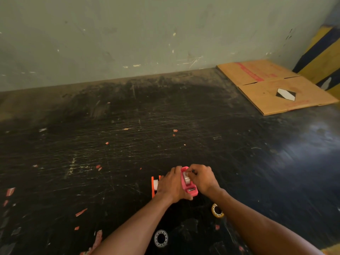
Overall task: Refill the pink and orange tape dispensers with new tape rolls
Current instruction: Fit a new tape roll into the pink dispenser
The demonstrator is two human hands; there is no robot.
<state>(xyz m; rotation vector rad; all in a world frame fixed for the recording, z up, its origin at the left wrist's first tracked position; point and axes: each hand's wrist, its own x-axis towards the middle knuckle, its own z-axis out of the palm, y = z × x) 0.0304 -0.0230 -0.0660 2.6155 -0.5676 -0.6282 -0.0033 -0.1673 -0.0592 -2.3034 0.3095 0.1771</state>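
The pink tape dispenser [191, 190] stands on the dark table near its front middle. My left hand [171, 186] grips its left side. My right hand [201, 178] pinches a white part inside the top of the pink dispenser; what that part is I cannot tell. Just left of my left hand stands the orange tape dispenser [153, 186] with a white core in it, partly hidden by the hand. A yellowish tape roll [217, 210] lies beside my right forearm. A clear tape roll [161, 238] lies between my forearms.
A flattened cardboard box [272, 85] lies at the back right corner, against yellow and dark blue boards [320, 57]. A grey-green wall [128, 43] borders the table's far edge. Small red and pink scraps [81, 212] are scattered over the scratched black tabletop [128, 144].
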